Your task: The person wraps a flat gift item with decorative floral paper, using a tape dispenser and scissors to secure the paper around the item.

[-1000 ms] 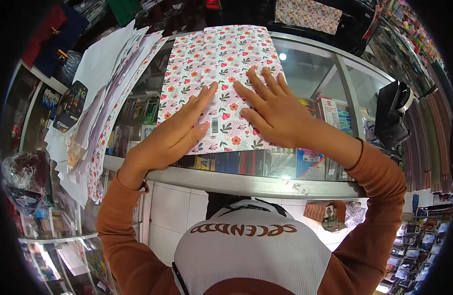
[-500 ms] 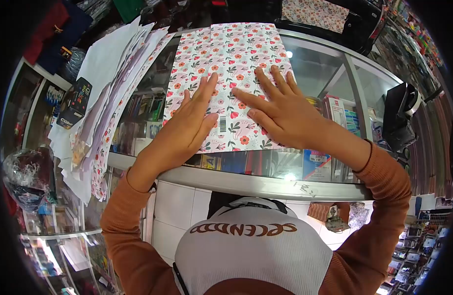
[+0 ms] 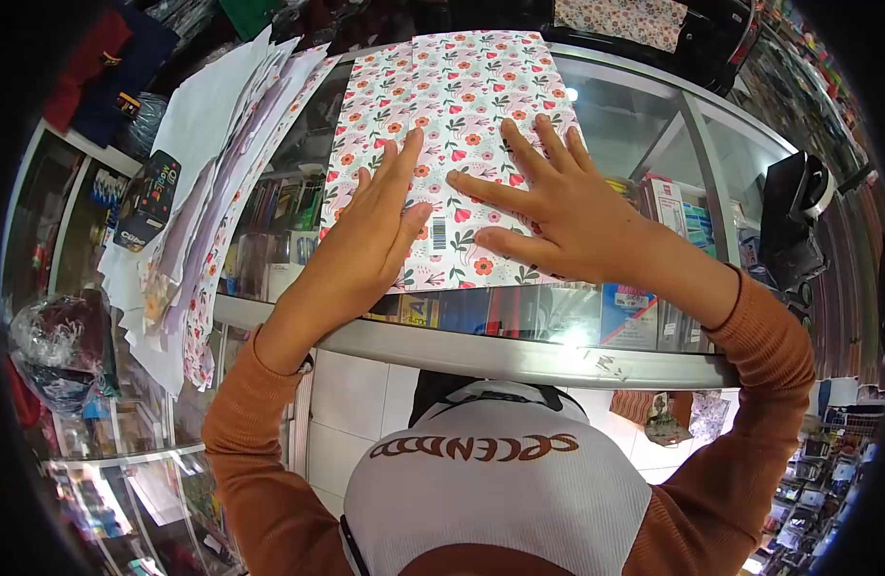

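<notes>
A sheet of floral wrapping paper [image 3: 476, 86], white with red and orange flowers, lies on the glass counter. A straight seam runs down it, with a printed barcode [image 3: 439, 233] close to its near edge. My left hand [image 3: 366, 230] rests on the paper's left part, its fingers extended and held close together, thumb apart. On the right part my right hand [image 3: 572, 211] lies flat with fingers spread, its index fingertip by the seam. Neither hand grasps anything. Whether something lies under the paper cannot be seen.
Left of the paper leans a thick stack of paper sheets [image 3: 207, 115] with a small black box [image 3: 150, 202] on it. A black tape dispenser-like object [image 3: 788, 216] stands at right. Goods fill the glass case [image 3: 519, 360] below.
My right thumb has slid slightly toward me and the barcode, and its fingers are spread a little wider. My left hand stays almost in place. The whole view has shifted slightly.
</notes>
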Tool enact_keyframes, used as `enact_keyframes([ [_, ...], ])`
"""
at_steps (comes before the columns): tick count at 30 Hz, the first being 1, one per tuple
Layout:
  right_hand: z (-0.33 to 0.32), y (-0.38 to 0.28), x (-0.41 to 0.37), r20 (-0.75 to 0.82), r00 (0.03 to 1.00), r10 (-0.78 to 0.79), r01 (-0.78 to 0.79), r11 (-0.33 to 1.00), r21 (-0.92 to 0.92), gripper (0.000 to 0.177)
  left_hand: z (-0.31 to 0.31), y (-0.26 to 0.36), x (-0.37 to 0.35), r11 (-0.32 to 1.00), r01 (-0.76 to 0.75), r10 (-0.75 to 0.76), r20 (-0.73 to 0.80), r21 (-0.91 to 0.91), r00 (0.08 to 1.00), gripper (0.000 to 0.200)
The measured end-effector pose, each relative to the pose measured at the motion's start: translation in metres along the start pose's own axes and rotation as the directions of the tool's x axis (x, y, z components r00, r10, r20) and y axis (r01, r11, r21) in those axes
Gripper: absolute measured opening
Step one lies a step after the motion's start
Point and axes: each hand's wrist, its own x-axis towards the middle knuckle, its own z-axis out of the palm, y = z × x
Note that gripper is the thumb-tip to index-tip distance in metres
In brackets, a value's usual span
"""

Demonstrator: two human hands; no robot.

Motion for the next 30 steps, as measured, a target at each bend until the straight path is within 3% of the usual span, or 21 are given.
enact_keyframes([
  [6,-0.002,-0.001,-0.002,0.007,1.000,-0.004,0.004,1.000,-0.004,0.071,-0.004,0.000,-0.001,0.987,-0.062,0.043,0.126,0.151,0.991,0.049],
  [20,-0.006,-0.003,-0.002,0.009,1.000,-0.017,0.017,0.999,-0.042,0.085,0.000,-0.001,-0.002,0.960,-0.104,0.068,0.143,0.262,0.987,0.059],
  [23,-0.002,-0.002,-0.004,-0.037,0.999,-0.001,0.001,1.000,-0.013,0.087,-0.001,0.001,-0.002,0.917,-0.165,0.096,0.202,0.363,0.975,0.064],
  [27,-0.001,0.009,0.005,0.017,0.991,0.135,-0.136,0.974,0.180,0.082,-0.002,0.000,-0.001,0.880,-0.209,0.108,0.249,0.427,0.963,0.066],
  [30,0.008,0.048,0.021,0.066,0.988,0.138,-0.141,0.989,0.037,0.086,-0.002,-0.001,-0.001,0.878,-0.222,0.119,0.255,0.425,0.960,0.066],
])
